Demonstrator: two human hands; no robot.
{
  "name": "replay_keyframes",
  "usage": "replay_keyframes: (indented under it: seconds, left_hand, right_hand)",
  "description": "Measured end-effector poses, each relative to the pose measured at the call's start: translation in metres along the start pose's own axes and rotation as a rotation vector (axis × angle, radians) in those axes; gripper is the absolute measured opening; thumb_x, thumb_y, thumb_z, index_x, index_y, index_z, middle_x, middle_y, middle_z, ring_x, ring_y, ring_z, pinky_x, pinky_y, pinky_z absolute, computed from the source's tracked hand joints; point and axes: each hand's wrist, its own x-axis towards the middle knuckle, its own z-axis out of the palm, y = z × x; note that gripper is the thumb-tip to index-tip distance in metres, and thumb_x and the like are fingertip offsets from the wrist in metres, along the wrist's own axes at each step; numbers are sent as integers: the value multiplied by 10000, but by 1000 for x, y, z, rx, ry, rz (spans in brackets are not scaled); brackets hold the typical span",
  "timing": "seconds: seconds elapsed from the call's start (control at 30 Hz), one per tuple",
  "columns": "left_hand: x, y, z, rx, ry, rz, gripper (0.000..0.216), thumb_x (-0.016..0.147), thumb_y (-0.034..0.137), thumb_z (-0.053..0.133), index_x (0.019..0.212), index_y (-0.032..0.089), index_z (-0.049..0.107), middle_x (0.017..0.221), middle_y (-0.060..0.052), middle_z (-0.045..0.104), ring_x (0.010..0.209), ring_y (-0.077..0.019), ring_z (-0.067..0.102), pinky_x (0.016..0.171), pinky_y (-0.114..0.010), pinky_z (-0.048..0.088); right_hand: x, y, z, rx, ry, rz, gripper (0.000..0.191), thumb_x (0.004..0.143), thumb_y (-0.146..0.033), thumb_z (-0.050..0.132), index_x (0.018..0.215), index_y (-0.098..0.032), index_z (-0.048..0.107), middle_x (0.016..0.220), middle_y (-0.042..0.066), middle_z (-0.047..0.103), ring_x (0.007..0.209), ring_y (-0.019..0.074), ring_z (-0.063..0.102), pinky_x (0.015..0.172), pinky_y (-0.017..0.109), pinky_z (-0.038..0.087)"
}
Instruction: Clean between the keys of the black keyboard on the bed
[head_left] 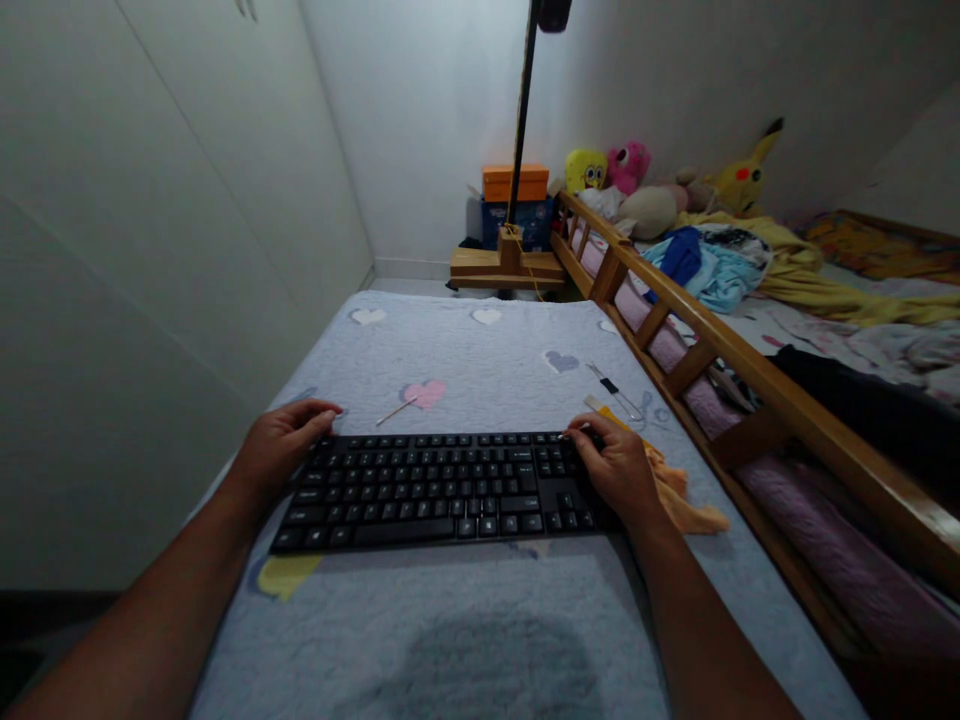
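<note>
A black keyboard (420, 495) lies flat on the light blue heart-patterned cover, its keys facing up. At its far left corner is my left hand (281, 445), thumb and fingers pinched together; whether anything is between them cannot be made out. My right hand (616, 468) rests over the number keys at the right end, its fingers closed on what looks like a cotton swab, of which only a small white tip (565, 434) shows. Another cotton swab (396, 410) lies beyond the keyboard, across a pink heart.
Right of the keyboard are an orange cloth (686, 505), a brush (598, 405) partly behind my right hand and a metal wire tool (615, 390) with a black band. A wooden bed rail (675, 300) borders the right side; a white cabinet (150, 250) stands left.
</note>
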Motion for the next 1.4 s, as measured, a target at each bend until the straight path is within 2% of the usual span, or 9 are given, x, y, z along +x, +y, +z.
replay_keyframes:
  seconds: [0.57,0.9,1.1,1.4]
  left_hand:
    - [2,-2,-1,9,-13,5,428,711,506,703,958,157,711,686,12,610,580,-143,509,531,-247,390]
    - [2,-1,0,17,-11,29,453,696,524,676,944,146,707,695,13,617,601,-138,518,550,-234,390]
    - [5,-6,-1,14,-11,35,432,718,515,679,951,152,705,694,16,613,590,-132,514,547,-231,389]
    - [4,-7,-1,6,-13,33,448,714,528,685,963,156,706,701,19,616,587,-133,518,545,-234,395]
  right_hand:
    - [-1,-3,-1,7,-36,2,127,871,-270,573,797,-229,668,784,13,708,791,191,655,743,290,447]
    - [-4,-8,10,76,-128,-45,149,907,-253,566,858,-230,705,866,27,743,857,195,681,804,309,473]
    - [-4,-5,15,59,-106,-102,145,896,-217,572,861,-228,712,877,37,744,879,201,669,833,328,479]
    - [-2,0,5,-28,-85,-107,133,880,-214,561,833,-228,685,867,39,741,867,206,657,817,330,467]
